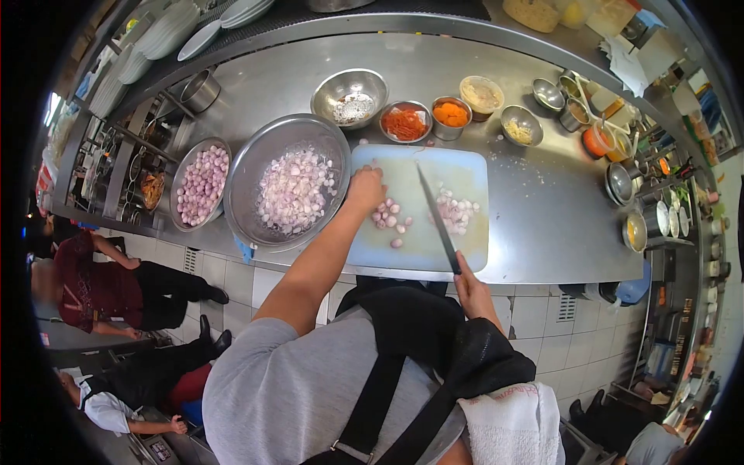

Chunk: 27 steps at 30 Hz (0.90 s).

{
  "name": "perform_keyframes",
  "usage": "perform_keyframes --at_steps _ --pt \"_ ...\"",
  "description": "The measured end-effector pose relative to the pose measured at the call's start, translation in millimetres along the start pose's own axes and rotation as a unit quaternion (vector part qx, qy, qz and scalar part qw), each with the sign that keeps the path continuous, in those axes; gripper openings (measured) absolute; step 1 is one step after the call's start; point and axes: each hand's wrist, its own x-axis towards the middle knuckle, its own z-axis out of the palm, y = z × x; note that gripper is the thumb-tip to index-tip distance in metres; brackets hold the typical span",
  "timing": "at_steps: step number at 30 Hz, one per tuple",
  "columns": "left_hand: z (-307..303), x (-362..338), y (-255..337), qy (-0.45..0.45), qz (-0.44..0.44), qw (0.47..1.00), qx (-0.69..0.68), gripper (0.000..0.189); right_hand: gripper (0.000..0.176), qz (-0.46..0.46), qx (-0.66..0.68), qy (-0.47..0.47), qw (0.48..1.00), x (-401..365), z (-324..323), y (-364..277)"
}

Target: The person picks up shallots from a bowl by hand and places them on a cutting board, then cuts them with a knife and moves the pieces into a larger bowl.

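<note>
My right hand [473, 289] grips a long kitchen knife [438, 219] by its handle at the near edge of the cutting board [418, 174]. The blade points away from me across the board. At the board's left edge, beside the large steel bowl, my left hand [367, 187] has its fingers curled in; whatever they hold is hidden. Several whole peeled shallots [390, 213] lie just below that hand. Right of the blade is a pile of cut shallots [459, 211]. The large steel bowl [246, 151] holds many cut shallots [291, 194].
A bowl of whole shallots [201, 186] stands far left. Along the back are a steel bowl [349, 93], a bowl of red-orange strips [404, 122], a pot of orange pieces [451, 115] and a small bowl [521, 125]. An overhead shelf [372, 22] spans the counter. Other people are at left and lower right.
</note>
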Motion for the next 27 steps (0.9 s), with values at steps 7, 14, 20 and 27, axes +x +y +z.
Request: perform_keyframes --at_steps 7,14,20,27 --pt "13 2 26 0.034 0.147 0.959 -0.239 0.027 0.061 0.072 -0.011 -0.052 0.996 -3 11 24" --pt "39 -27 57 -0.046 0.287 0.913 -0.285 0.029 0.063 0.027 0.0 -0.02 0.999 2 15 38" --pt "33 -34 55 -0.053 0.292 0.915 -0.273 0.028 0.064 0.059 -0.025 -0.046 0.997 1 13 32" --pt "29 -36 59 -0.013 0.291 0.915 -0.281 0.018 0.066 0.064 -0.04 -0.06 0.995 1 12 29"
